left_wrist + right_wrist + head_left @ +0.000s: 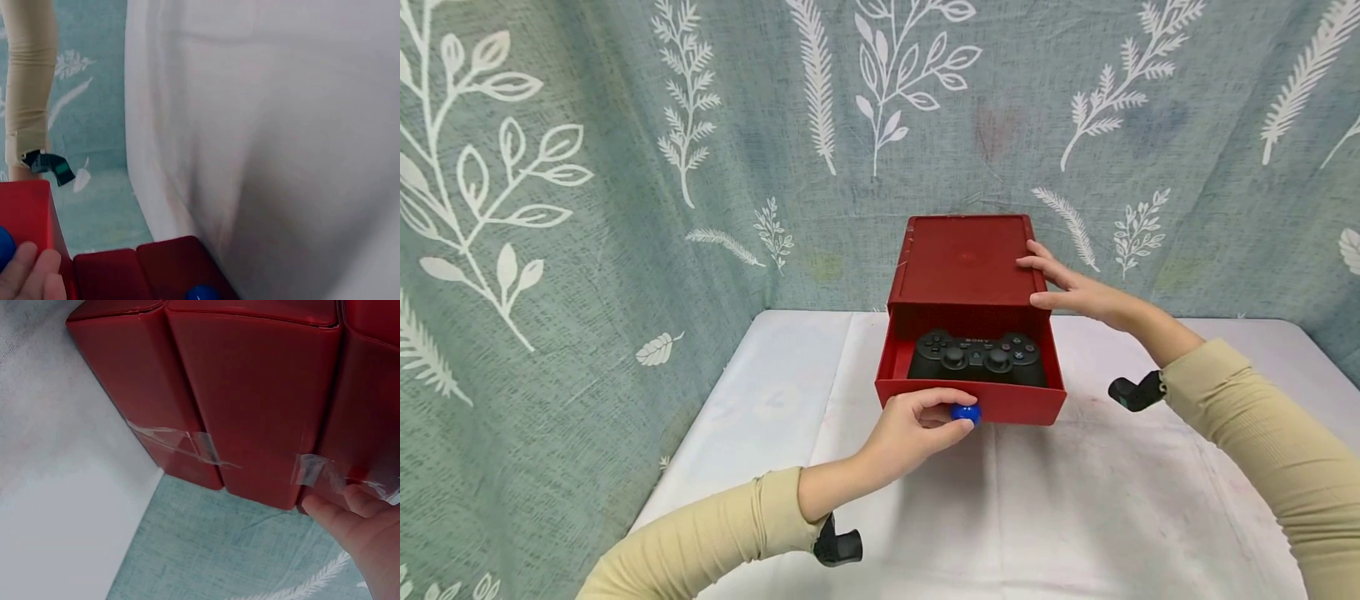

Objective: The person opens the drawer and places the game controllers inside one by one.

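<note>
A red drawer cabinet (pixel 966 258) stands on the table with its top drawer (pixel 1022 404) pulled out. Inside that drawer lies a black Sony game controller (pixel 976 357). My left hand (pixel 910 433) pinches the round blue knob (pixel 966 413) on the drawer front between thumb and fingers. In the left wrist view part of the knob (pixel 5 247) shows beside the fingers (pixel 40 275). My right hand (pixel 1078 293) rests at the cabinet's upper right edge, fingers extended over the top. The right wrist view shows this hand (pixel 369 534) against the cabinet's side (pixel 256 406).
Below the pulled-out drawer, the left wrist view shows lower red drawer fronts (pixel 109 275) and another blue knob (pixel 203 292). Clear tape (pixel 309 469) runs across the cabinet's side. A white cloth covers the table (pixel 775 400); a green leaf-patterned curtain (pixel 820 208) hangs behind and at left.
</note>
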The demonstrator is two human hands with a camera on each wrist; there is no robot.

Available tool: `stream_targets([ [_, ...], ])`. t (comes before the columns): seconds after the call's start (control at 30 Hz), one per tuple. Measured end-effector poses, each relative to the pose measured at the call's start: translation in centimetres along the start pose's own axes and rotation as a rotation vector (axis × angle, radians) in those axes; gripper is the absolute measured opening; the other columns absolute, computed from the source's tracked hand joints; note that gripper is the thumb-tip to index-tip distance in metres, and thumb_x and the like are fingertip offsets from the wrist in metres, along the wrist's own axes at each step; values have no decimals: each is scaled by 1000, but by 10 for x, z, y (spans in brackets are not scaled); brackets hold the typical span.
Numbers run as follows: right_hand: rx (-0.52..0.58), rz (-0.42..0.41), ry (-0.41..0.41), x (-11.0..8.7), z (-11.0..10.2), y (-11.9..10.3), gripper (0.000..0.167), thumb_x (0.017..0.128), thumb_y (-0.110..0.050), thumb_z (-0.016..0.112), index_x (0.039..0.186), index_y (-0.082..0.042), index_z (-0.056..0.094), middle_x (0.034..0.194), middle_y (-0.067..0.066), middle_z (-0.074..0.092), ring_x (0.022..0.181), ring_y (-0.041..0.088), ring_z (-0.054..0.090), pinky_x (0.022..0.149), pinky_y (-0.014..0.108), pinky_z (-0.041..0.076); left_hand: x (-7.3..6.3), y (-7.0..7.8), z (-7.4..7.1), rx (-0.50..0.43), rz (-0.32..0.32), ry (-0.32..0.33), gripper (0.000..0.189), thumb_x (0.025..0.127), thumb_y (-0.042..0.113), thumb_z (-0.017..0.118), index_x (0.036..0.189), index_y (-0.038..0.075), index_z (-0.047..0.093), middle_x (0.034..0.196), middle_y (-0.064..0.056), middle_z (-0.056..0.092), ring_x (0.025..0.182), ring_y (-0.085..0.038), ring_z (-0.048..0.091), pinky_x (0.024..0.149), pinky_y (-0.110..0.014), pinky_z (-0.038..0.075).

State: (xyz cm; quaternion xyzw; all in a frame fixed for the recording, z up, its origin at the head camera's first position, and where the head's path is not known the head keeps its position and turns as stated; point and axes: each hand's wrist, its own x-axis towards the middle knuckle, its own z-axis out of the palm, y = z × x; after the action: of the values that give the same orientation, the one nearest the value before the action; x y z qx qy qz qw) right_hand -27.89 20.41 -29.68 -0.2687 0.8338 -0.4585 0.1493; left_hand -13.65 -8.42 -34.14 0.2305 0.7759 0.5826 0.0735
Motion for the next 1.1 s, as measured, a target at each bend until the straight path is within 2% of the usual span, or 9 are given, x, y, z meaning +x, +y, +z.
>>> stream_targets([
  [0.63, 13, 8, -4, -1, -1, -1, 67, 92, -30, 50, 147, -15, 16, 152, -6, -19, 139, 29, -14, 100, 63, 19, 13, -1, -10, -56, -32, -48, 29, 82, 11, 68, 109, 4, 67, 105, -13, 67, 85, -16, 68, 77, -27, 51],
  [0.97, 15, 16, -5, 1, -3, 2, 67, 92, -32, 50, 147, -16, 16, 152, -6, -19, 139, 29, -14, 101, 64, 16, 14, 5, -6, -62, -55, -37, 30, 81, 11, 69, 110, 4, 67, 105, -13, 67, 86, -16, 68, 77, -26, 51],
  [1.1, 18, 15, -4, 1, -1, 2, 67, 92, -32, 50, 147, -16, 16, 152, -5, -19, 138, 29, -14, 101, 64, 18, 22, 1, -9, -53, -60, -14, 30, 81, 12, 69, 111, 5, 67, 105, -13, 67, 86, -19, 67, 77, -27, 52],
])
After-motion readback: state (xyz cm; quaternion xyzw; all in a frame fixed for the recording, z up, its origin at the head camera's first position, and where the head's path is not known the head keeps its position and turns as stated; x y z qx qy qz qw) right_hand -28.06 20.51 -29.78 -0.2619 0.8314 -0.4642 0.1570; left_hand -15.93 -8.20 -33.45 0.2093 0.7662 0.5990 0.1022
